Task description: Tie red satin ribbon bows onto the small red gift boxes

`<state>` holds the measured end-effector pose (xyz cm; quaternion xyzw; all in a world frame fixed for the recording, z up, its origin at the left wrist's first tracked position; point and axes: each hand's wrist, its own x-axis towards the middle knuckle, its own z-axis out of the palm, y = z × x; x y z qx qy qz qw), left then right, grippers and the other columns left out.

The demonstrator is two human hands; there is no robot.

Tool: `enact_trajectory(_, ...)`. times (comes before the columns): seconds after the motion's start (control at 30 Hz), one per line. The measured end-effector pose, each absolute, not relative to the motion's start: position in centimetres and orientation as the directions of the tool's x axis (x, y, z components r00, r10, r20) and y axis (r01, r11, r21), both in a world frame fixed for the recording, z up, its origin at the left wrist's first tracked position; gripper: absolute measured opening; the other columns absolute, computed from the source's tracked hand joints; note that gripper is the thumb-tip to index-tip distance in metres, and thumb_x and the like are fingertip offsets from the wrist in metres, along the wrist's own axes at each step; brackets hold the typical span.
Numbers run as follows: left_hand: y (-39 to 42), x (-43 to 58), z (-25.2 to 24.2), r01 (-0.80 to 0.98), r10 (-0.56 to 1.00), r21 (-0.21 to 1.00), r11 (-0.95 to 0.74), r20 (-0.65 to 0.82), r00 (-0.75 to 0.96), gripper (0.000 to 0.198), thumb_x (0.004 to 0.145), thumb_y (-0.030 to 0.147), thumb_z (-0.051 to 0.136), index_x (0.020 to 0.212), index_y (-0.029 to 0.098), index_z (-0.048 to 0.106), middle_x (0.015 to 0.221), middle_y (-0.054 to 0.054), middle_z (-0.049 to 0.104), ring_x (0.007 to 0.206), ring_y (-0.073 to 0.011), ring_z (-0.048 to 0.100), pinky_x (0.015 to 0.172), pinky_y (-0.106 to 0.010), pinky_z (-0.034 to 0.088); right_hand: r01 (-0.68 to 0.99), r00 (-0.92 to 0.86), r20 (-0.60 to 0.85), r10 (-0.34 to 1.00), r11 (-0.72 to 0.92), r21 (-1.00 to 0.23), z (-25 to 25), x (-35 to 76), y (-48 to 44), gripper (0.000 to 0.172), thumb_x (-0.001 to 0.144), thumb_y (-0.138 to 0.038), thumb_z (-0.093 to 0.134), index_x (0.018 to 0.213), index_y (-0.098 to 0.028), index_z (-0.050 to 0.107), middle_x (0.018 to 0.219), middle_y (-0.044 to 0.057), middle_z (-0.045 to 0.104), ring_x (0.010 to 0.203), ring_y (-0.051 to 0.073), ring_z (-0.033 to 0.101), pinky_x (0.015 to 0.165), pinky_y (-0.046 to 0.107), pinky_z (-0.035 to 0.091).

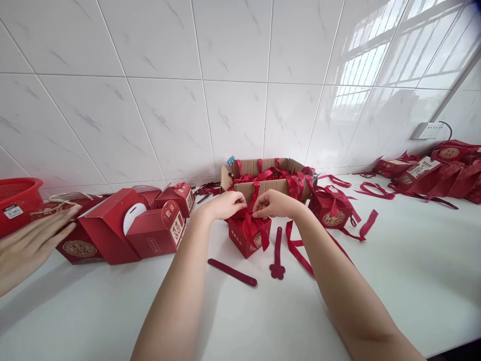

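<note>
A small red gift box point(240, 239) stands on the white table, with a red ribbon point(249, 223) tied across its top and one tail hanging down the front. My left hand point(230, 203) is at the box's upper left, thumb and fingers pinched on the ribbon. From the upper right, my right hand point(273, 203) pinches the ribbon near the knot. In front of the box lie a dark red strap point(233, 273) and another strap with a flower-shaped end point(277, 253). Fingertips partly cover the ribbon.
Behind the box is a cardboard box point(244, 189) full of ribbons. A ribboned box point(330, 208) stands right, larger red boxes point(150, 233) left. Another person's hand point(37, 240) reaches in by a red basket point(18, 200). More boxes point(421, 175) and a power strip point(427, 130) are far right.
</note>
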<state>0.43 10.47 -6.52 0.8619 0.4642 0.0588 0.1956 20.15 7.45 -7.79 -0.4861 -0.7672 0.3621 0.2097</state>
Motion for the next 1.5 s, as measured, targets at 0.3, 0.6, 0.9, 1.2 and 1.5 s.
enact_trajectory(0.3, 10.6, 0.3, -6.6, 0.767, 0.812, 0.414, -0.491, -0.103, 0.575, 0.022, 0.084, 0.039, 0.043, 0.094, 0.024, 0.056, 0.096, -0.001, 0.064, 0.08, -0.0171, 0.058, 0.059, -0.024, 0.042, 0.556, -0.47, 0.067, 0.88, 0.354, -0.752, -8.0, 20.6, 7.6, 0.02, 0.073, -0.031, 0.062, 0.085, -0.018, 0.071, 0.064, -0.001, 0.057, 0.054, 0.009, 0.043, 0.05, 0.024, 0.035)
enact_trajectory(0.6, 10.4, 0.5, -6.6, 0.762, 0.812, 0.426, -0.488, -0.099, 0.576, 0.02, 0.083, 0.037, 0.043, 0.09, 0.023, 0.056, 0.094, -0.002, 0.063, 0.079, -0.0176, 0.057, 0.058, -0.024, 0.041, 0.623, -0.535, -0.021, 0.845, 0.377, -0.686, -7.9, 20.5, 7.3, 0.025, 0.076, -0.021, 0.054, 0.091, -0.023, 0.074, 0.074, 0.0, 0.064, 0.056, 0.009, 0.046, 0.052, 0.024, 0.036)
enact_trajectory(0.9, 10.8, 0.5, -7.1, 0.773, 0.828, 0.427, -0.47, -0.091, 0.553, 0.018, 0.08, 0.035, 0.042, 0.085, 0.022, 0.054, 0.083, -0.002, 0.061, 0.069, -0.017, 0.054, 0.053, -0.025, 0.038, 0.674, -0.548, -0.094, 0.831, 0.373, -0.637, -7.9, 20.5, 7.2, 0.028, 0.077, -0.019, 0.053, 0.095, -0.025, 0.074, 0.073, -0.001, 0.064, 0.054, 0.008, 0.042, 0.052, 0.024, 0.035)
enact_trajectory(1.2, 11.0, -0.2, -6.9, 0.757, 0.815, 0.441, -0.482, -0.09, 0.572, 0.022, 0.083, 0.038, 0.043, 0.094, 0.023, 0.055, 0.097, -0.003, 0.062, 0.08, -0.0176, 0.057, 0.061, -0.025, 0.042, 0.61, -0.494, 0.054, 0.868, 0.391, -0.689, -7.8, 21.2, 7.4, 0.031, 0.081, -0.033, 0.057, 0.108, -0.02, 0.063, 0.074, 0.001, 0.059, 0.063, 0.012, 0.052, 0.058, 0.026, 0.042)
enact_trajectory(1.5, 10.9, -0.2, -6.9, 0.735, 0.803, 0.471, -0.487, -0.089, 0.589, 0.026, 0.083, 0.038, 0.045, 0.101, 0.024, 0.058, 0.105, -0.003, 0.063, 0.089, -0.0186, 0.059, 0.066, -0.025, 0.044, 0.611, -0.506, 0.117, 0.855, 0.45, -0.651, -7.8, 20.9, 7.4, 0.022, 0.079, -0.023, 0.051, 0.093, -0.02, 0.068, 0.074, 0.0, 0.059, 0.06, 0.011, 0.048, 0.054, 0.024, 0.038)
